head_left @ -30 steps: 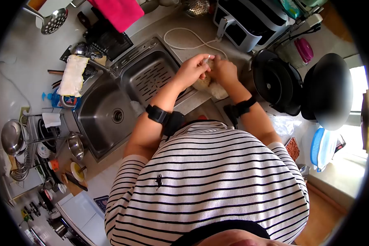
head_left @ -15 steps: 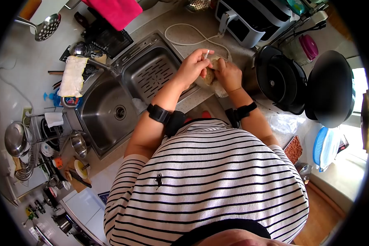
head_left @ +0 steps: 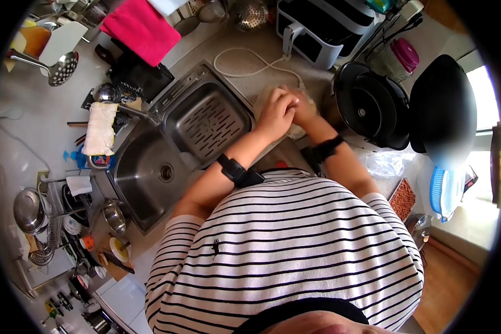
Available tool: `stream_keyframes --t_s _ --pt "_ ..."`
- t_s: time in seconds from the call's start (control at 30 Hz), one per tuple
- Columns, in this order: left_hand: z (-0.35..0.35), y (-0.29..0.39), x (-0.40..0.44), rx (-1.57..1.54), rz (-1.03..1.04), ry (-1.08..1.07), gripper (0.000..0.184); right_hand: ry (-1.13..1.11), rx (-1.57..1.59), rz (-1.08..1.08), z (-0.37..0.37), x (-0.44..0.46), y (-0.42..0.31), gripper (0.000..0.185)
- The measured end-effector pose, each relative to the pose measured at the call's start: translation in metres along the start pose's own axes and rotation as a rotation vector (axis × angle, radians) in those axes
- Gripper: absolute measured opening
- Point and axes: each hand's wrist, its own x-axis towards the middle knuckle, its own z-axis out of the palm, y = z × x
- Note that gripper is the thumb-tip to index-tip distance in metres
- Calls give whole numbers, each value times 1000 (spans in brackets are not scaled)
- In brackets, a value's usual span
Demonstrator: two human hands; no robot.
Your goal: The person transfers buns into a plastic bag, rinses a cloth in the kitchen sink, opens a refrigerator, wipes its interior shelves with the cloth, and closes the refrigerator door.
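Note:
My left hand (head_left: 275, 114) and my right hand (head_left: 301, 109) meet above a pale bag or bundle (head_left: 295, 132) on the counter, right of the sink. The fingers of my left hand are curled and overlap my right hand. Both hands are closed; what they grip is hidden between them and blurred. Only the edges of the pale bundle show around and below the hands. Just right of them stands an open dark cooker (head_left: 367, 108).
A double steel sink (head_left: 206, 119) lies to the left. An air fryer (head_left: 323, 33) with a white cable (head_left: 234, 73) stands behind. At the right are a black round lid (head_left: 442, 106), a plastic bag (head_left: 389, 164) and a tray of brown pieces (head_left: 402, 200).
My hands have come together; the left has moved right over the other. The small white thing that stuck up from my left fingers no longer shows. The view has shifted slightly.

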Motion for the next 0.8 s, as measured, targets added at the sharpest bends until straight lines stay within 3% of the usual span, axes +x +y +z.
stream_keyframes --t_s 0.03,0.13,0.23,0.27,0.37,0.47,0.57,0.67,0.77,0.8 --pt "-4 1 3 266 187 152 27 22 68 26 -9 2 5 13" --pt "-11 3 5 253 251 157 37 -35 236 176 -57 -7 7 20" --pt "10 -13 5 -77 102 -94 47 -135 235 140 -99 -14 -30 16" --pt "11 -13 8 41 204 -59 58 -120 170 56 -102 -16 -29 17" --pt "20 -15 15 -132 143 -116 63 -131 225 141 -107 -18 -34 26" --pt "21 -12 17 -170 137 -78 69 -161 96 82 -109 -16 -38 34" --pt "22 -6 15 -271 -67 -70 50 -180 185 126 -112 -11 -54 36" --pt "46 -41 10 -35 299 26 31 -235 101 -179 -89 -8 -53 33" --pt "53 -74 5 365 198 -275 29 -193 210 80 -81 -4 -37 32" --pt "26 -36 11 178 5 -382 28 -6 90 46 -84 -4 -26 29"
